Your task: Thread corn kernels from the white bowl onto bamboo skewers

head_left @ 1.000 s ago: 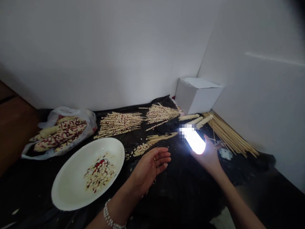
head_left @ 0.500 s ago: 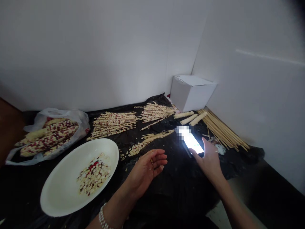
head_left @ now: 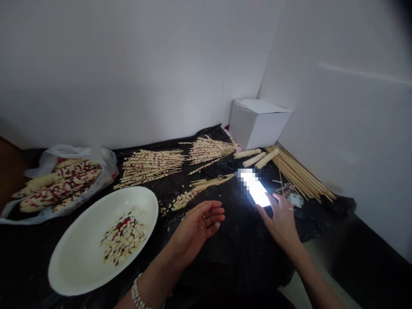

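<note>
My right hand (head_left: 280, 221) is at the lower end of a smartphone (head_left: 257, 194) with a brightly lit screen. Its thumb lies along the near edge and its fingers reach over the screen's lower corner. My left hand (head_left: 198, 227) hovers at the middle over the black sheet, palm turned sideways, fingers loosely bent and nothing in them. Just beyond it are a small heap of loose corn kernels (head_left: 183, 200) and a few bare skewers (head_left: 209, 183). To its left stands a white oval bowl (head_left: 74, 244) holding red and white kernels (head_left: 125, 240).
A plastic bag (head_left: 107, 165) of speckled corn cobs (head_left: 61, 184) lies far left. Kernel-threaded skewers (head_left: 151, 165) fan out along the wall, with a second bunch (head_left: 210, 150) beside them. Stripped cobs (head_left: 254, 159), a white box (head_left: 257, 124) and long bare sticks (head_left: 302, 174) occupy the right.
My right hand has shifted its fingers from the phone's side onto the lower corner of its screen. My left hand stays nearly still. The view has moved slightly.
</note>
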The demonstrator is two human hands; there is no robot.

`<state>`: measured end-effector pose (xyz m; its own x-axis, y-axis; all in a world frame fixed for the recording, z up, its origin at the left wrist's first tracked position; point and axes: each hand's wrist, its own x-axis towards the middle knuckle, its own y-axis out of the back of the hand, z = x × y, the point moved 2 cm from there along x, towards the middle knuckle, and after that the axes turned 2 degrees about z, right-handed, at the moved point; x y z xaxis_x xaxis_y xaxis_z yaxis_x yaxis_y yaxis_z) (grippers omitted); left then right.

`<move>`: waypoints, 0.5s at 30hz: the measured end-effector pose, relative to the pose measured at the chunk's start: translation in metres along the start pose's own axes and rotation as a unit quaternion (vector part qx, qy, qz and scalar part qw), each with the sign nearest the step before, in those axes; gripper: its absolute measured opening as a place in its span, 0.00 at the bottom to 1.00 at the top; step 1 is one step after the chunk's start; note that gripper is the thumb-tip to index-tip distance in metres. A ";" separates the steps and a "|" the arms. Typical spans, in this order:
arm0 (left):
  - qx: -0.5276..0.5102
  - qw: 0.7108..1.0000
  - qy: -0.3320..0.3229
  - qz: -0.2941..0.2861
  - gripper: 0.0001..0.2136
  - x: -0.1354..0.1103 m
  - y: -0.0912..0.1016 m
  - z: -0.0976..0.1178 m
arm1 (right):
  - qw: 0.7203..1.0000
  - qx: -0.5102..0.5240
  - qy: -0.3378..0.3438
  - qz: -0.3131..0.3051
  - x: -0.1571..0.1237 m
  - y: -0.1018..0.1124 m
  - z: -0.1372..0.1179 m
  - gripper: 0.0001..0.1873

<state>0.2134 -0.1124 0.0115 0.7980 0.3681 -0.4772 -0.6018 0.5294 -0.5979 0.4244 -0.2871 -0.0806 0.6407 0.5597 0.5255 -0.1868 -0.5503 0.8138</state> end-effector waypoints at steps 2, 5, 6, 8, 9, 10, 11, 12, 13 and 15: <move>0.000 1.000 0.001 -0.001 0.10 0.000 0.000 0.000 | 1.000 0.000 -0.002 -0.005 0.000 0.000 -0.001 0.33; -0.002 1.000 0.000 -0.001 0.10 0.001 -0.001 0.001 | 1.000 -0.001 -0.006 -0.014 -0.001 0.000 -0.001 0.32; -0.003 1.000 -0.001 -0.002 0.10 0.001 -0.001 0.001 | 1.000 -0.001 -0.008 -0.017 -0.001 0.000 0.000 0.31; -0.005 1.000 -0.001 -0.002 0.10 0.001 -0.002 0.001 | 1.000 -0.001 -0.016 -0.021 0.001 0.001 0.001 0.31; -0.005 1.000 0.000 0.000 0.10 0.002 -0.002 0.001 | 1.000 -0.001 -0.022 -0.020 0.002 0.002 0.002 0.31; -0.005 1.000 0.001 0.003 0.10 0.002 -0.001 0.001 | 0.999 -0.001 -0.029 -0.018 0.004 0.002 0.001 0.32; -0.005 1.000 0.002 0.004 0.10 0.002 -0.001 0.001 | 0.999 -0.001 -0.038 -0.017 0.006 0.003 0.000 0.34; -0.005 1.000 0.002 0.004 0.09 0.003 -0.001 0.000 | 0.999 -0.002 -0.049 -0.016 0.009 0.004 -0.001 0.37; -0.005 1.000 0.001 0.004 0.09 0.003 -0.001 0.000 | 0.998 -0.004 -0.060 -0.018 0.013 0.005 -0.004 0.41; -0.004 1.000 0.001 0.004 0.10 0.004 0.000 -0.001 | 0.996 -0.012 -0.079 -0.032 0.020 0.006 -0.010 0.48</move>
<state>0.2166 -0.1120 0.0092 0.7930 0.3707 -0.4834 -0.6085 0.5201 -0.5994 0.4284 -0.2727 -0.0632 0.7614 0.4876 0.4273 -0.1576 -0.5001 0.8515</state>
